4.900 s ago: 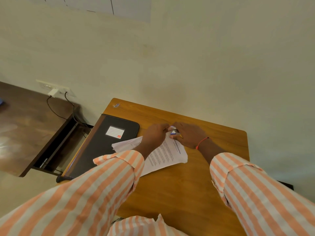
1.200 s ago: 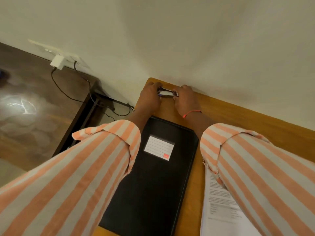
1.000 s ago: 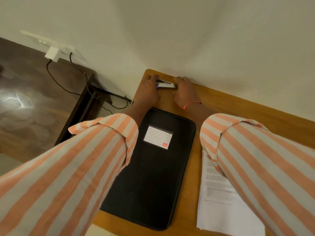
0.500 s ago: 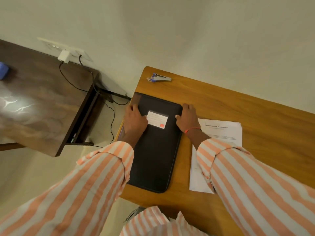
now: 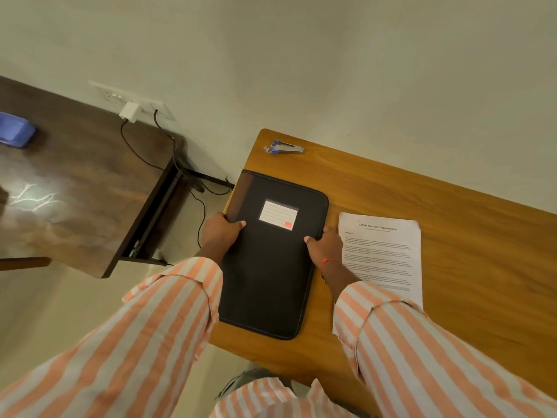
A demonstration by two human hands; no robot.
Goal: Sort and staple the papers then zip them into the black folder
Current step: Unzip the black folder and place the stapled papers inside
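Observation:
The black folder (image 5: pixel 268 267) lies flat and zipped on the left part of the wooden table (image 5: pixel 452 236), with a white label near its top. My left hand (image 5: pixel 221 233) grips its left edge, thumb on the cover. My right hand (image 5: pixel 324 245) grips its right edge the same way. Printed papers (image 5: pixel 382 254) lie flat on the table just right of the folder, partly under my right sleeve. A small stapler (image 5: pixel 284 148) with a blue end rests alone near the table's far left corner.
A dark wooden desk (image 5: pixel 90 188) stands to the left across a gap, with a blue object (image 5: pixel 15 132) on it. A wall socket with a white plug (image 5: pixel 131 110) and black cables hangs behind the gap. The wall runs along the table's far edge.
Both hands put the stapler down at the far corner and came back onto the folder. In the last half second they slid down its sides and took hold of its edges.

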